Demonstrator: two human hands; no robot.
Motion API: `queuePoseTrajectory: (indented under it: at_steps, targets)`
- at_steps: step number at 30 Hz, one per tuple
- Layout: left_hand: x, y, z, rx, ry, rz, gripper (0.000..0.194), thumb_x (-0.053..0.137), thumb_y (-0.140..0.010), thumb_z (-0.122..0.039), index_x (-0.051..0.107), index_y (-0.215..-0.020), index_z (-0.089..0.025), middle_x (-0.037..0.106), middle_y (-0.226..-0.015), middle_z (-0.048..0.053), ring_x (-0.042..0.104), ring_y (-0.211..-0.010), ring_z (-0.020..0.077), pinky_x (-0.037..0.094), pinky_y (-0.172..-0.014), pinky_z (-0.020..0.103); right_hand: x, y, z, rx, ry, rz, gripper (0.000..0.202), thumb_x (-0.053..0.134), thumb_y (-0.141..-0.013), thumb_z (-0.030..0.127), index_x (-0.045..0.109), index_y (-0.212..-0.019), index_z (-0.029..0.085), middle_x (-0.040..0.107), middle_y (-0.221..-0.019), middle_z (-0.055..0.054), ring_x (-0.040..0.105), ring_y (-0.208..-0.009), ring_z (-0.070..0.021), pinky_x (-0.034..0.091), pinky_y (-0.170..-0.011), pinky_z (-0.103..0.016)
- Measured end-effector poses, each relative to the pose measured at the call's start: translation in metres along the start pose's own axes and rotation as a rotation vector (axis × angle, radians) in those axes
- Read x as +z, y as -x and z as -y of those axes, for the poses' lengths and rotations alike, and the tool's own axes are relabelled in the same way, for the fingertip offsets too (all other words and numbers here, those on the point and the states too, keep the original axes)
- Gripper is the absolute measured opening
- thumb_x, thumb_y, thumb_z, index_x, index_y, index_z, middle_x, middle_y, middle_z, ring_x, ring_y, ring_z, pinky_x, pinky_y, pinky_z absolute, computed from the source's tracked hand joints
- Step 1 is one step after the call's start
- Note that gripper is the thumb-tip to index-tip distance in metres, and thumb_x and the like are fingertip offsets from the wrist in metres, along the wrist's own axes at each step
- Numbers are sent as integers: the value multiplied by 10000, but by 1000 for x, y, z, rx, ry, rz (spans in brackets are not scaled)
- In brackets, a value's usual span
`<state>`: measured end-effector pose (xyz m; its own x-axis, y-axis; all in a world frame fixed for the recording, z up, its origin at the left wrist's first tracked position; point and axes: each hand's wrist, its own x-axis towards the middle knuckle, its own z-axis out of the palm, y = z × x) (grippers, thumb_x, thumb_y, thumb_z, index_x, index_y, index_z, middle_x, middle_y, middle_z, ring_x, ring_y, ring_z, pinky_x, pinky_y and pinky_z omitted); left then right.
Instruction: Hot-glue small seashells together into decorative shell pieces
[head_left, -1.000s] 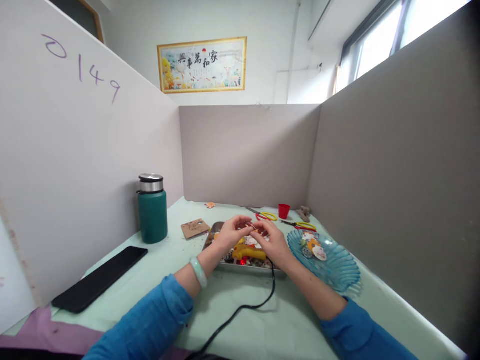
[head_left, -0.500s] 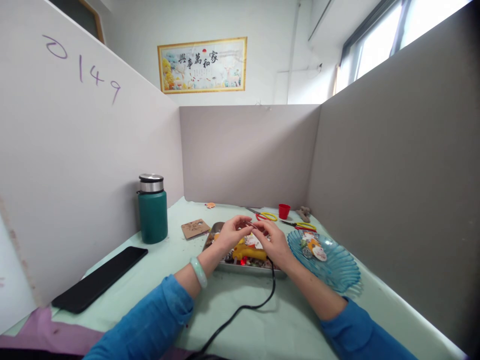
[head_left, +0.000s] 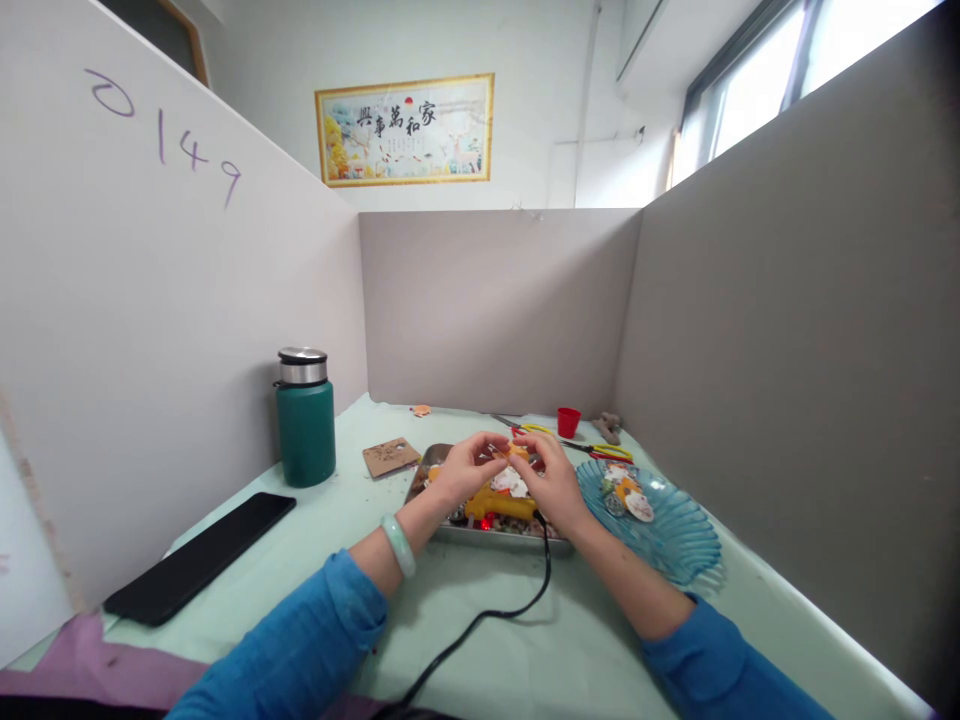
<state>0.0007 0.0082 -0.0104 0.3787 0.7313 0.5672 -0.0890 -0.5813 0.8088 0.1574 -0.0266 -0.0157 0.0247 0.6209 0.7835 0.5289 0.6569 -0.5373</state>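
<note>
My left hand (head_left: 472, 468) and my right hand (head_left: 555, 488) meet above a metal tray (head_left: 480, 540). Thumb and fingers of each hand are bent into a pinch, the tips close together around a thin, small piece too tiny to name. Beneath them a yellow glue gun (head_left: 514, 504) lies across the tray, its black cord (head_left: 487, 614) running toward me. A red light glows below its body. White and orange cut-out pieces (head_left: 513, 482) show in the tray between my hands; other small bits there are partly covered.
To the right is a blue glass plate (head_left: 675, 530) with several decorated pieces (head_left: 628, 494). Pliers (head_left: 611, 451), a red cup (head_left: 568, 422) and partly hidden scissors (head_left: 517, 425) stand behind. A brown card (head_left: 390, 458), green bottle (head_left: 306, 430) and black phone (head_left: 202, 555) are on the left.
My fingertips have shifted slightly, and my right fingers are raised and a little more spread. More of the orange and white pieces shows between my hands.
</note>
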Motion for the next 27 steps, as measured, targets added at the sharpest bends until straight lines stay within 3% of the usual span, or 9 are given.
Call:
queuePoseTrajectory:
  at_steps: [9, 14, 19, 27]
  targets:
    - [-1, 1, 0, 32, -71, 22, 365, 654, -711, -258, 579, -1057, -170, 598, -1069, 93, 563, -882, 160, 467, -789, 296, 3, -1, -4, 175, -134, 85, 418, 585, -751, 346, 495, -1127, 187, 552, -1074, -93, 563, -738, -153, 482, -616, -288]
    - [0, 1, -3, -11, 16, 8, 456, 678, -680, -222, 551, -1114, -165, 589, -1069, 110, 567, -851, 158, 490, -729, 281, 1, 0, 1, 132, -53, 48, 378, 593, -742, 324, 528, -1094, 200, 525, -1096, -88, 542, -815, -172, 488, -644, -293]
    - [1, 0, -5, -54, 118, 1, 407, 687, -663, -205, 561, -1044, -142, 580, -1088, 122, 591, -812, 149, 498, -706, 284, 0, 1, 1, 62, 5, 68, 354, 571, -758, 282, 523, -1101, 210, 541, -1060, -70, 545, -825, -172, 478, -738, -322]
    - [-1, -1, 0, -106, 85, -34, 392, 690, -663, -238, 552, -1014, -131, 651, -847, 82, 623, -710, 159, 503, -666, 295, -1, 3, 6, -77, 114, 132, 136, 522, -786, 255, 583, -900, 213, 571, -908, -46, 543, -835, -193, 427, -768, -335]
